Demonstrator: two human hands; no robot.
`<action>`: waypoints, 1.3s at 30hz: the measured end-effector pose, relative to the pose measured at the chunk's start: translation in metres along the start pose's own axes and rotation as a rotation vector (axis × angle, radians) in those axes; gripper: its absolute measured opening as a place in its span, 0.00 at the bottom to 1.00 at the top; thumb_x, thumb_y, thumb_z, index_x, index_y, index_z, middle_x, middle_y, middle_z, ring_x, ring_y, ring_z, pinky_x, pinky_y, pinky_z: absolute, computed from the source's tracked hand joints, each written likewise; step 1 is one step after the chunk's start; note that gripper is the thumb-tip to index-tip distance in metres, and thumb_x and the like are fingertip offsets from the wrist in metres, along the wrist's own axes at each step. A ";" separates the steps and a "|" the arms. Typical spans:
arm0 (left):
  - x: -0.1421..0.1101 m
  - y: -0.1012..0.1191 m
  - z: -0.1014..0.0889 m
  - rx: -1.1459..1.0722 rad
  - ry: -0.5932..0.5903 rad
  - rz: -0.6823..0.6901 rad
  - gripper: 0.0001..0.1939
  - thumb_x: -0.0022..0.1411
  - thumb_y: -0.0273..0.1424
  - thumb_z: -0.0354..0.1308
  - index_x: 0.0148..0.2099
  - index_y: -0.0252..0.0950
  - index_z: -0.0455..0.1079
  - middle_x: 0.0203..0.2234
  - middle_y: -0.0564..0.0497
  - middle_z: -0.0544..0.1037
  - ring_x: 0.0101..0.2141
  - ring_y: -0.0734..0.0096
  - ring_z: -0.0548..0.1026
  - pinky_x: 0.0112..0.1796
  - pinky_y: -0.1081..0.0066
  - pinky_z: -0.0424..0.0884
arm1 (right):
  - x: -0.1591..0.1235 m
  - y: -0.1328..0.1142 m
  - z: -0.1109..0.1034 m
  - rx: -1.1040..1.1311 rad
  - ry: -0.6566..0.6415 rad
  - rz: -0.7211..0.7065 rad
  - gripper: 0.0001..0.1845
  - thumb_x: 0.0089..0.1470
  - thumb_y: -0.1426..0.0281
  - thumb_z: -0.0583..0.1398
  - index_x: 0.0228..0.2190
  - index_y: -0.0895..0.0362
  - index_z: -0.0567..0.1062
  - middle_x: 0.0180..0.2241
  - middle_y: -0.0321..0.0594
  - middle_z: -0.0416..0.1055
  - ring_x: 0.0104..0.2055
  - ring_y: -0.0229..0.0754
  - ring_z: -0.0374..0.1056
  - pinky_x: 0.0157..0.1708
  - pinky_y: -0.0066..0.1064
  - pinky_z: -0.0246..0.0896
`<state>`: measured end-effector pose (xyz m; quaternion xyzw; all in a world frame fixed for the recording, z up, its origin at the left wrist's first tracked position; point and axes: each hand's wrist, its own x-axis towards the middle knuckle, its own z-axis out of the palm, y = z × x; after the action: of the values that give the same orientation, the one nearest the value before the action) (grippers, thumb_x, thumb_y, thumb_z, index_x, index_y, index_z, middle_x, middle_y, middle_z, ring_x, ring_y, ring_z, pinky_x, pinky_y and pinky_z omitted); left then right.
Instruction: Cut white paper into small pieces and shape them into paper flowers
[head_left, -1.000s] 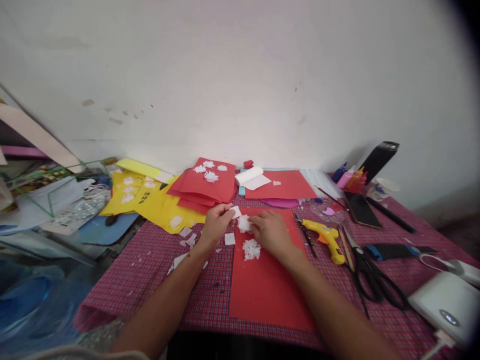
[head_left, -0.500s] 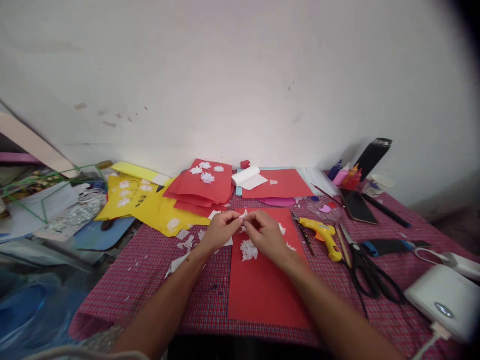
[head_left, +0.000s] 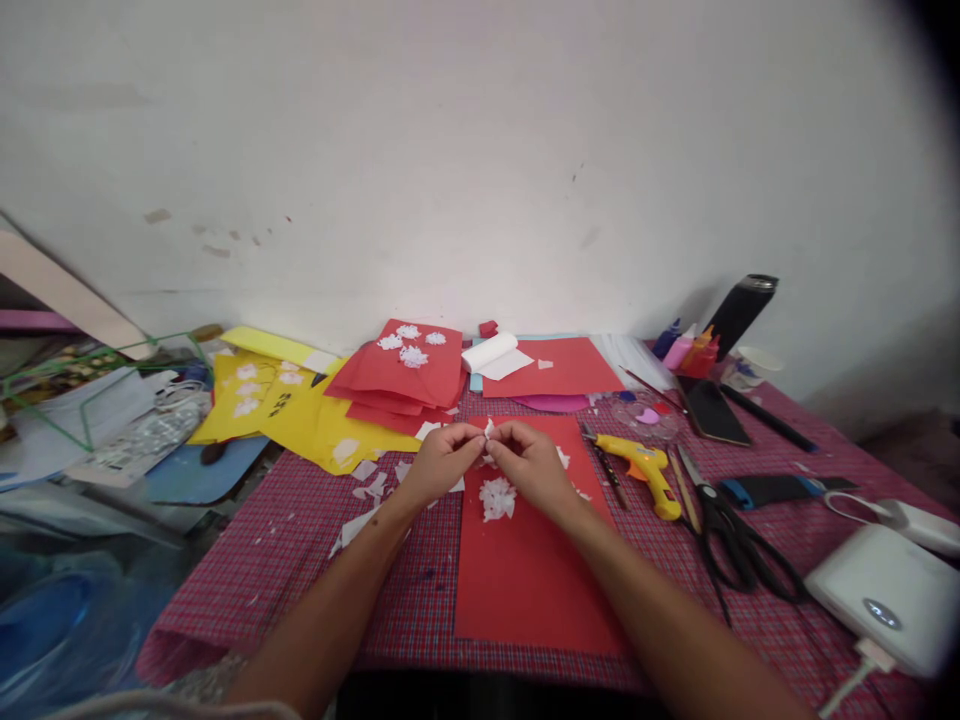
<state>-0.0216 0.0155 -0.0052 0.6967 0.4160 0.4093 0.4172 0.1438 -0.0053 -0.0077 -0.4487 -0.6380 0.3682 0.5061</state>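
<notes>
My left hand point(head_left: 448, 457) and my right hand point(head_left: 531, 462) meet over the upper part of a red paper sheet point(head_left: 536, 580). Between their pinched fingertips is a small twisted piece of white paper point(head_left: 490, 428), held by both. Just below the hands, a ruffled white paper flower point(head_left: 496, 499) lies on the red sheet. More white paper bits point(head_left: 562, 457) show at the right hand's far side, partly hidden by it. Torn white scraps point(head_left: 371, 488) lie on the checked cloth beside my left forearm.
Right of the sheet lie a yellow glue gun point(head_left: 641, 470), black scissors point(head_left: 739, 545), a phone point(head_left: 712, 410) and a white power device point(head_left: 885, 595). Behind are a white paper roll point(head_left: 491, 352) and red cards with white flowers point(head_left: 390, 375); yellow paper point(head_left: 330, 425) lies left.
Both hands stay nearly in place, still pinching the white paper piece, with slight finger movement. The whole view has shifted very slightly.
</notes>
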 end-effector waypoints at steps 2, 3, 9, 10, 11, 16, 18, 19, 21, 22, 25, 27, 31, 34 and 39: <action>0.000 0.001 -0.001 0.018 0.003 0.005 0.12 0.62 0.36 0.55 0.34 0.34 0.74 0.26 0.52 0.75 0.29 0.73 0.71 0.33 0.74 0.65 | 0.001 0.000 -0.001 0.037 -0.018 0.015 0.07 0.53 0.67 0.60 0.27 0.57 0.71 0.26 0.34 0.69 0.28 0.37 0.64 0.28 0.27 0.58; 0.000 0.002 -0.001 0.025 0.000 0.009 0.12 0.62 0.36 0.55 0.34 0.34 0.74 0.26 0.52 0.75 0.29 0.73 0.71 0.33 0.74 0.65 | 0.001 0.000 -0.001 0.042 -0.022 0.020 0.07 0.54 0.66 0.60 0.27 0.57 0.72 0.26 0.34 0.70 0.28 0.37 0.64 0.28 0.27 0.58; -0.002 0.004 -0.002 0.035 -0.012 0.019 0.12 0.62 0.36 0.55 0.34 0.34 0.74 0.26 0.52 0.76 0.29 0.72 0.71 0.33 0.74 0.65 | 0.002 0.002 -0.005 0.042 -0.039 0.032 0.09 0.55 0.66 0.59 0.26 0.57 0.73 0.26 0.35 0.72 0.29 0.37 0.66 0.29 0.28 0.59; -0.002 0.004 -0.002 0.036 -0.012 0.020 0.12 0.62 0.36 0.55 0.34 0.34 0.74 0.27 0.52 0.76 0.29 0.72 0.71 0.33 0.74 0.65 | 0.002 0.002 -0.005 0.049 -0.042 0.033 0.09 0.55 0.66 0.59 0.26 0.57 0.73 0.26 0.35 0.72 0.29 0.38 0.66 0.29 0.28 0.59; -0.002 0.004 -0.002 0.035 -0.013 0.020 0.12 0.62 0.36 0.55 0.34 0.34 0.74 0.27 0.52 0.76 0.29 0.72 0.71 0.33 0.74 0.65 | 0.002 0.002 -0.005 0.055 -0.042 0.036 0.09 0.55 0.66 0.59 0.26 0.57 0.73 0.26 0.35 0.72 0.29 0.38 0.66 0.29 0.28 0.59; -0.002 0.006 -0.002 0.017 -0.023 0.018 0.12 0.62 0.36 0.54 0.33 0.34 0.73 0.26 0.52 0.75 0.28 0.73 0.69 0.31 0.74 0.64 | 0.003 0.001 -0.006 0.084 -0.059 0.051 0.11 0.54 0.64 0.60 0.26 0.57 0.75 0.26 0.35 0.72 0.28 0.37 0.65 0.29 0.27 0.59; -0.002 0.006 -0.002 0.017 -0.024 0.010 0.13 0.62 0.37 0.54 0.32 0.34 0.73 0.24 0.53 0.74 0.27 0.74 0.68 0.30 0.74 0.64 | 0.004 0.001 -0.007 0.105 -0.072 0.064 0.11 0.55 0.63 0.60 0.27 0.57 0.75 0.26 0.35 0.72 0.28 0.37 0.65 0.29 0.27 0.58; -0.002 0.006 -0.002 0.020 -0.023 0.005 0.13 0.62 0.37 0.54 0.32 0.34 0.73 0.24 0.53 0.74 0.27 0.74 0.68 0.30 0.75 0.63 | 0.004 0.001 -0.007 0.115 -0.078 0.071 0.11 0.55 0.63 0.61 0.27 0.57 0.76 0.26 0.35 0.72 0.27 0.37 0.65 0.29 0.27 0.58; -0.002 0.006 -0.002 0.029 -0.019 0.000 0.13 0.62 0.37 0.54 0.32 0.34 0.72 0.24 0.53 0.73 0.27 0.74 0.68 0.30 0.75 0.63 | 0.004 0.002 -0.007 0.127 -0.086 0.083 0.11 0.55 0.63 0.61 0.28 0.57 0.76 0.25 0.34 0.72 0.27 0.36 0.64 0.28 0.27 0.57; -0.002 0.006 -0.002 0.032 -0.018 -0.002 0.13 0.62 0.37 0.55 0.31 0.34 0.72 0.24 0.53 0.73 0.27 0.74 0.68 0.30 0.75 0.63 | 0.004 0.002 -0.008 0.127 -0.086 0.086 0.11 0.54 0.63 0.61 0.28 0.58 0.76 0.25 0.34 0.71 0.26 0.36 0.64 0.28 0.27 0.57; -0.002 0.005 -0.002 0.038 -0.017 -0.002 0.13 0.62 0.38 0.55 0.31 0.34 0.72 0.24 0.53 0.73 0.27 0.74 0.68 0.30 0.75 0.62 | 0.004 0.004 -0.008 0.110 -0.085 0.087 0.12 0.54 0.62 0.61 0.27 0.58 0.76 0.25 0.33 0.71 0.26 0.36 0.63 0.27 0.26 0.56; -0.001 0.004 -0.002 0.036 -0.023 -0.004 0.14 0.62 0.38 0.55 0.31 0.33 0.72 0.23 0.53 0.72 0.26 0.74 0.67 0.29 0.75 0.62 | 0.005 0.005 -0.008 0.097 -0.082 0.089 0.13 0.54 0.61 0.61 0.26 0.58 0.75 0.24 0.33 0.70 0.26 0.35 0.62 0.27 0.26 0.55; 0.000 0.001 -0.001 -0.023 -0.007 -0.007 0.13 0.61 0.39 0.57 0.32 0.34 0.71 0.23 0.53 0.72 0.26 0.75 0.67 0.28 0.75 0.62 | 0.005 0.005 -0.007 0.085 -0.077 0.096 0.13 0.54 0.61 0.61 0.25 0.58 0.73 0.23 0.33 0.67 0.25 0.35 0.61 0.25 0.26 0.54; 0.000 -0.002 0.001 -0.105 0.045 -0.004 0.10 0.59 0.37 0.59 0.34 0.34 0.69 0.25 0.53 0.73 0.27 0.75 0.69 0.29 0.76 0.64 | 0.004 0.003 -0.006 0.101 -0.082 0.111 0.13 0.54 0.61 0.61 0.26 0.57 0.72 0.23 0.32 0.67 0.24 0.35 0.61 0.24 0.25 0.54; -0.002 0.000 0.001 -0.079 0.067 0.005 0.09 0.58 0.35 0.59 0.34 0.34 0.72 0.27 0.52 0.74 0.28 0.74 0.70 0.31 0.75 0.65 | 0.003 0.000 -0.004 0.105 -0.080 0.135 0.13 0.54 0.60 0.61 0.25 0.57 0.73 0.23 0.33 0.69 0.24 0.35 0.62 0.23 0.25 0.55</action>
<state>-0.0211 0.0135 -0.0059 0.6668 0.4115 0.4494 0.4291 0.1476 -0.0027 -0.0060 -0.4485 -0.6057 0.4519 0.4772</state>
